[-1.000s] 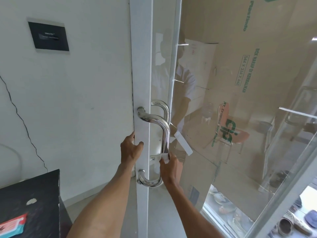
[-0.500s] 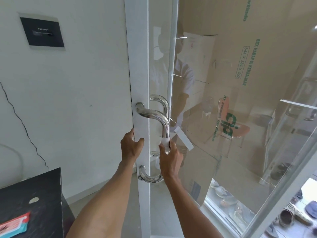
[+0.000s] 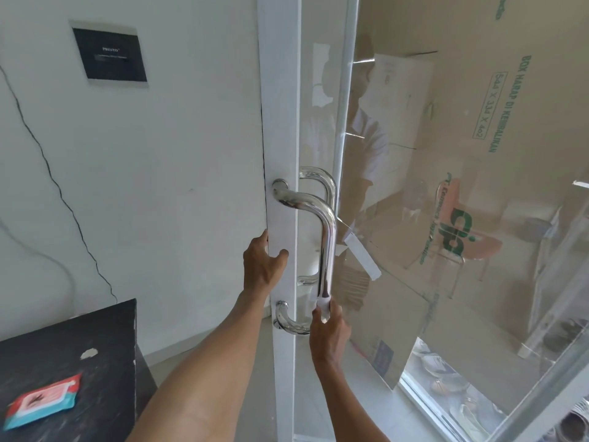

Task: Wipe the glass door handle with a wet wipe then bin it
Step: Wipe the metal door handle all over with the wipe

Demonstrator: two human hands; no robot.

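The glass door (image 3: 446,218) stands ajar, its white frame (image 3: 280,122) braced by the left hand (image 3: 261,266), fingers clasped round the frame edge. The chrome handle (image 3: 328,244) runs vertically; the right hand (image 3: 328,330) is closed around its lower end, pinching the wet wipe (image 3: 323,306) against the bar. Recommended: wrap the wipe fully round the bar, keep firm pressure, and cover both bends (2 mounting points included). No bin is visible.
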